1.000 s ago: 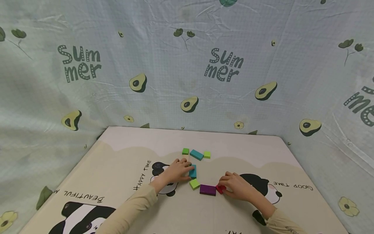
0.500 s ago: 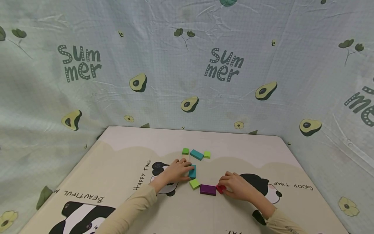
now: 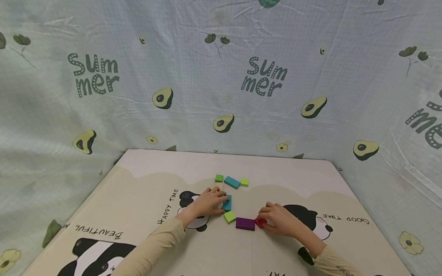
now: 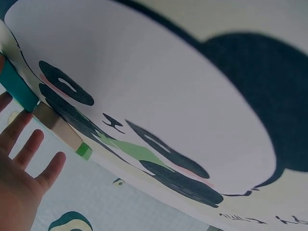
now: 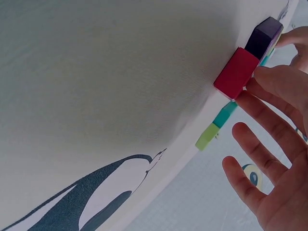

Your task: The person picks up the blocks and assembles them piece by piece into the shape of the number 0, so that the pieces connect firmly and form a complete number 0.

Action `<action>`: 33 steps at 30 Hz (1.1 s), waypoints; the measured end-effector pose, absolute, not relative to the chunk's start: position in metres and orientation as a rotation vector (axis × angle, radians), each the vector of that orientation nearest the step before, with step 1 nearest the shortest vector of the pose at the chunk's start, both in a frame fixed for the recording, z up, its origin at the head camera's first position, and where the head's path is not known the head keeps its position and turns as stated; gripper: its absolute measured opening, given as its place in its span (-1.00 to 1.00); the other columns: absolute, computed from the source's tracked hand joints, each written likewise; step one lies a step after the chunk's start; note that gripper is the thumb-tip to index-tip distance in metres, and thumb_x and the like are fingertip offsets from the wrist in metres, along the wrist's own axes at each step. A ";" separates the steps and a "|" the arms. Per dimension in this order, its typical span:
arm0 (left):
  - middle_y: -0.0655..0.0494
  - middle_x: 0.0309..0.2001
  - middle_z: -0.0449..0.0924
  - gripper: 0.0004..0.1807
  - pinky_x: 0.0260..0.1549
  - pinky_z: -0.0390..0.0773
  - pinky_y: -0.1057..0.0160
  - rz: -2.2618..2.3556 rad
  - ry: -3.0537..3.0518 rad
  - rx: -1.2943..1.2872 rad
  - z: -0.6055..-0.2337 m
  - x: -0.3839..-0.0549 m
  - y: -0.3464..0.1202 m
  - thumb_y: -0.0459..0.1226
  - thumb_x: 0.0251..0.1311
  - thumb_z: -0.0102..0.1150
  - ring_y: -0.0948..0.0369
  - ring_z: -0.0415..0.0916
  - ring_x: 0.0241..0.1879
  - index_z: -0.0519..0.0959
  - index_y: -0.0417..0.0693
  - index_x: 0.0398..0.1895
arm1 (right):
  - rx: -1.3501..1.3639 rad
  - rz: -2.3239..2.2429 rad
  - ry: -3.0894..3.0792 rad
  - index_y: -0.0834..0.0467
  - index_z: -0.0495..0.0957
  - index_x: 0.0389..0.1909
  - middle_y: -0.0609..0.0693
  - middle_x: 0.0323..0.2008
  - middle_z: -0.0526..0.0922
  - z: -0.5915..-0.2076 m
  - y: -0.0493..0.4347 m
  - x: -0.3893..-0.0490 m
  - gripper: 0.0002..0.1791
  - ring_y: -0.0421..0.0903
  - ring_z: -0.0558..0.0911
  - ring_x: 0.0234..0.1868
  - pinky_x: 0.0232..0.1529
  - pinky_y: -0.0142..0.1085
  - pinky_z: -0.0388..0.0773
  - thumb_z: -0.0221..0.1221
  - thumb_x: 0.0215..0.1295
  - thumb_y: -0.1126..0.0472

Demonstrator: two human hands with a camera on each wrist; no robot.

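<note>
My left hand [image 3: 207, 202] lies over a teal block [image 3: 228, 203], its thumb and index finger on either side of it. A plain wooden block [image 4: 58, 126] meets that teal block end to end, partly hidden by my fingers in the head view. With thumb and fingers my right hand [image 3: 280, 219] pinches a red block [image 5: 237, 73], whose end sits against a purple block [image 3: 245, 224]. Between the purple and teal blocks lies a lime green block [image 3: 229, 217], turned at an angle. My other right fingers are spread apart.
Behind the hands, a green block [image 3: 219, 178], a second teal block [image 3: 232, 182] and another lime block [image 3: 244, 182] form a row. The panda-printed table [image 3: 221, 253] has a patterned curtain [image 3: 193, 76] along its back and sides.
</note>
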State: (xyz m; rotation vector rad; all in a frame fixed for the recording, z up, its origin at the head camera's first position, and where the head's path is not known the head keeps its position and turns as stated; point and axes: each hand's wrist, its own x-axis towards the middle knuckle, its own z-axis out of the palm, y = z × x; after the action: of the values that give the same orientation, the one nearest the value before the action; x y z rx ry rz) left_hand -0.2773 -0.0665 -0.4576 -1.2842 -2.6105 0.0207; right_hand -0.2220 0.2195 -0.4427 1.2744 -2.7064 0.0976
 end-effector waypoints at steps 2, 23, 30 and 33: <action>0.12 0.03 0.48 -0.49 -0.22 0.39 0.11 0.022 -2.617 -1.278 -0.458 -0.277 -0.067 0.04 0.04 0.14 0.16 0.31 -0.05 0.44 0.09 0.06 | 1.273 0.095 -2.710 -0.03 0.60 -0.30 -0.18 -0.29 0.61 -0.443 0.219 -0.222 -0.83 -0.26 0.37 -0.31 -0.33 -0.38 0.34 0.23 0.03 0.15; 0.07 0.06 0.46 -0.49 -0.18 0.40 0.09 0.002 -2.638 -1.270 -0.456 -0.274 -0.067 0.03 0.05 0.13 0.13 0.30 0.00 0.44 0.06 0.08 | 1.275 0.105 -2.673 -0.04 0.60 -0.32 -0.21 -0.30 0.61 -0.446 0.221 -0.224 -0.85 -0.27 0.37 -0.32 -0.35 -0.38 0.35 0.23 0.03 0.13; 0.08 0.06 0.46 -0.50 -0.18 0.39 0.09 0.000 -2.635 -1.248 -0.457 -0.273 -0.066 0.04 0.07 0.10 0.14 0.31 -0.01 0.44 0.06 0.07 | 1.271 0.118 -2.677 -0.04 0.60 -0.32 -0.21 -0.30 0.61 -0.446 0.221 -0.224 -0.85 -0.27 0.37 -0.32 -0.35 -0.39 0.34 0.24 0.02 0.13; 0.08 0.05 0.46 -0.51 -0.19 0.39 0.09 -0.005 -2.623 -1.245 -0.458 -0.273 -0.066 0.04 0.08 0.09 0.14 0.31 -0.01 0.45 0.06 0.07 | 1.271 0.121 -2.681 -0.04 0.60 -0.32 -0.21 -0.30 0.61 -0.447 0.221 -0.224 -0.84 -0.27 0.37 -0.33 -0.35 -0.39 0.34 0.24 0.02 0.13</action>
State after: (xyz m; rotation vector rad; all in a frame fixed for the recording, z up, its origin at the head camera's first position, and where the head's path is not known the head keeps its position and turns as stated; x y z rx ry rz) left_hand -0.2735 -0.0656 -0.4581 -1.2446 -2.6229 -0.0052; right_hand -0.2240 0.2209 -0.4465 1.2707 -2.6811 0.1211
